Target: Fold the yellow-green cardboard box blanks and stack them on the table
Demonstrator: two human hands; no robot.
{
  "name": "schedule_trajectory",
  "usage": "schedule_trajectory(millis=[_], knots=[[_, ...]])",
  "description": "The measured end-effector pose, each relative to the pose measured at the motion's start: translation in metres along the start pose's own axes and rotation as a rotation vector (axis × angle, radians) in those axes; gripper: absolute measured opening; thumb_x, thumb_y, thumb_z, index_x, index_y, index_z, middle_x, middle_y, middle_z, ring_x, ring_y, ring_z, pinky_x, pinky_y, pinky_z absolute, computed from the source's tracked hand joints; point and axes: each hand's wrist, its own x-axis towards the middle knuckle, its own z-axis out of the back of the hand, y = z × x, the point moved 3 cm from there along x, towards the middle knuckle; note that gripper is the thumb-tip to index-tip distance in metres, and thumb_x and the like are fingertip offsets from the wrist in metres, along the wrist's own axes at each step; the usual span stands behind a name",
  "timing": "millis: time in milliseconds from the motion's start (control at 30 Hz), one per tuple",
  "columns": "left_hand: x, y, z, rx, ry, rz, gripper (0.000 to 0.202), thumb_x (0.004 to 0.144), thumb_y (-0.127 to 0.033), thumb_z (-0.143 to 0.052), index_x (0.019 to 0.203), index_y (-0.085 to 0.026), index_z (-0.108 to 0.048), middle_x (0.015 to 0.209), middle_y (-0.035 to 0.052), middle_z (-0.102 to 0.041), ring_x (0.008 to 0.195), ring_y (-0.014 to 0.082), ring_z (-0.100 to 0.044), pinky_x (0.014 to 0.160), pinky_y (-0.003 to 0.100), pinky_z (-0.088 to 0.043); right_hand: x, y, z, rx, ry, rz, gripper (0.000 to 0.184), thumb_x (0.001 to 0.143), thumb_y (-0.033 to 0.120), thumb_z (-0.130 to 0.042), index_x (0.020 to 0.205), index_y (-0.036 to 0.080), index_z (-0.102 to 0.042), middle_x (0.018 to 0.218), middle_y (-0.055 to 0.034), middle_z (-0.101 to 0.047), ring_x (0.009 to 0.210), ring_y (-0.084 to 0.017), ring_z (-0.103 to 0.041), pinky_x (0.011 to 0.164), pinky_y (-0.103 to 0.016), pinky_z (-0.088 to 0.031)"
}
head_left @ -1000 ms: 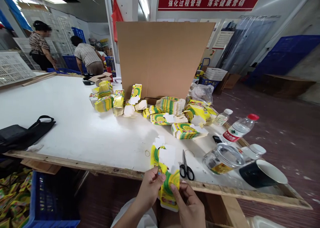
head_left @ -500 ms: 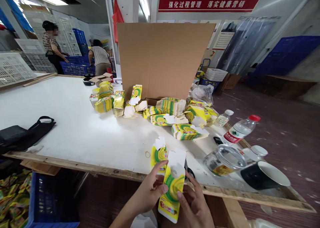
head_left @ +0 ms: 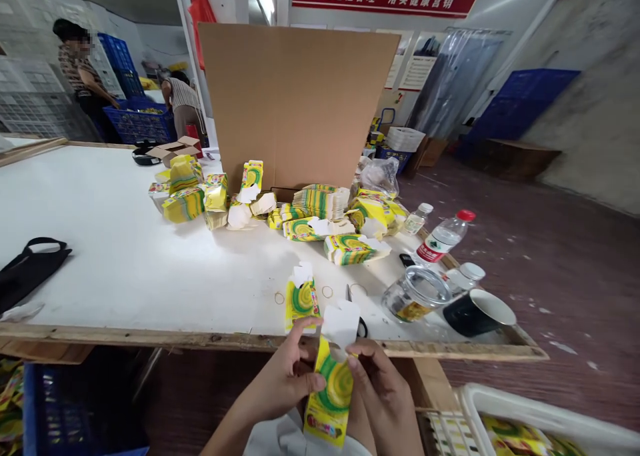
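A flat yellow-and-green paper box (head_left: 330,383) with a white hang tab is gripped from both sides just below the table's front edge. My left hand (head_left: 287,379) pinches its left edge and my right hand (head_left: 383,393) pinches its right edge. Another such box (head_left: 301,297) stands on the white table (head_left: 125,256) just beyond my hands. Black-handled scissors (head_left: 356,316) lie behind the held box's tab. Piles of the same flat boxes (head_left: 320,213) lie at the middle of the table.
A large cardboard sheet (head_left: 300,103) stands upright behind the piles. A glass jar (head_left: 413,293), a black cup (head_left: 475,313) and water bottles (head_left: 443,236) sit at the right edge. A black bag (head_left: 30,266) lies left. A white crate (head_left: 525,423) is lower right. Two people (head_left: 80,69) work far left.
The view has shifted right and down, so the white crate now shows. My hands have kept hold of the box and drawn it lower, with the fingers closing on its edges.
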Motion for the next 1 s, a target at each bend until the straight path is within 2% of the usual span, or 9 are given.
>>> schedule_trajectory(millis=[67,133,267,333,433,533,600,833,1000], knots=[[0.001,-0.001,0.000,0.009,-0.013,0.001,0.087,0.077,-0.033,-0.080,0.146,-0.026,-0.028,0.101,0.0082,-0.072,0.086,0.0215,-0.068,0.078,0.032,-0.049,0.001,0.001,-0.002,0.064,-0.061,0.000,0.032,0.085,0.041,-0.070,0.112,0.025,-0.065,0.094,-0.0070,-0.075,0.083,-0.022,-0.071,0.072,-0.028,-0.058],[0.003,-0.001,0.000,0.043,-0.039,0.008,0.078,0.078,-0.033,-0.079,0.143,-0.024,-0.037,0.104,0.0098,-0.072,0.091,0.0232,-0.069,0.080,0.033,-0.050,0.003,0.003,-0.002,0.048,-0.082,0.012,0.036,0.086,0.042,-0.070,0.118,0.026,-0.065,0.101,-0.0087,-0.075,0.090,-0.023,-0.071,0.077,-0.032,-0.058],[0.007,-0.003,0.001,0.128,-0.113,-0.035,0.055,0.080,-0.033,-0.076,0.128,-0.020,-0.053,0.101,0.0093,-0.074,0.087,0.0226,-0.070,0.075,0.029,-0.049,0.006,0.008,0.003,-0.079,-0.030,0.059,0.037,0.091,0.053,-0.057,0.093,0.023,-0.078,0.098,-0.0110,-0.073,0.098,-0.027,-0.067,0.087,-0.038,-0.054],[0.008,-0.004,0.000,0.160,-0.125,-0.063,0.052,0.082,-0.032,-0.073,0.129,-0.020,-0.053,0.100,0.0090,-0.075,0.087,0.0222,-0.071,0.076,0.029,-0.049,0.007,0.006,0.003,-0.047,0.038,-0.032,0.041,0.089,0.056,-0.057,0.101,0.022,-0.077,0.089,-0.0092,-0.072,0.090,-0.027,-0.067,0.080,-0.036,-0.055],[0.008,-0.003,-0.001,0.209,-0.112,-0.078,0.051,0.087,-0.029,-0.068,0.134,-0.020,-0.051,0.107,0.0104,-0.074,0.092,0.0223,-0.070,0.081,0.030,-0.049,0.008,-0.001,-0.003,-0.069,0.124,-0.169,0.050,0.081,0.054,-0.068,0.115,0.019,-0.068,0.061,0.0011,-0.060,0.059,-0.019,-0.058,0.056,-0.027,-0.048],[0.007,-0.004,-0.003,0.245,-0.073,-0.096,0.050,0.091,-0.027,-0.063,0.138,-0.020,-0.048,0.118,0.0130,-0.071,0.104,0.0244,-0.067,0.089,0.033,-0.048,0.010,-0.006,-0.008,-0.202,0.100,-0.154,0.046,0.081,0.049,-0.066,0.114,0.016,-0.064,0.051,0.0092,-0.039,0.047,-0.014,-0.041,0.048,-0.024,-0.035],[0.006,-0.005,-0.003,0.235,-0.063,-0.097,0.052,0.091,-0.027,-0.062,0.141,-0.020,-0.046,0.120,0.0141,-0.070,0.106,0.0252,-0.067,0.091,0.035,-0.048,0.010,-0.007,-0.010,-0.269,0.092,-0.124,0.043,0.082,0.045,-0.062,0.114,0.016,-0.062,0.053,0.0099,-0.036,0.048,-0.014,-0.040,0.049,-0.024,-0.034],[0.008,-0.003,-0.004,0.256,-0.071,-0.074,0.054,0.088,-0.025,-0.065,0.139,-0.020,-0.049,0.120,0.0142,-0.070,0.109,0.0273,-0.066,0.091,0.036,-0.049,0.008,-0.006,-0.013,-0.354,0.115,-0.142,0.040,0.080,0.035,-0.061,0.115,0.018,-0.056,0.053,0.0081,-0.053,0.045,-0.014,-0.046,0.047,-0.024,-0.036],[0.009,-0.002,-0.003,0.217,-0.143,-0.064,0.055,0.084,-0.024,-0.068,0.136,-0.019,-0.051,0.102,0.0105,-0.075,0.089,0.0237,-0.070,0.079,0.032,-0.051,0.009,-0.001,-0.009,-0.341,0.051,-0.050,0.038,0.082,0.038,-0.064,0.116,0.020,-0.065,0.064,0.0023,-0.064,0.052,-0.016,-0.056,0.052,-0.025,-0.045]])
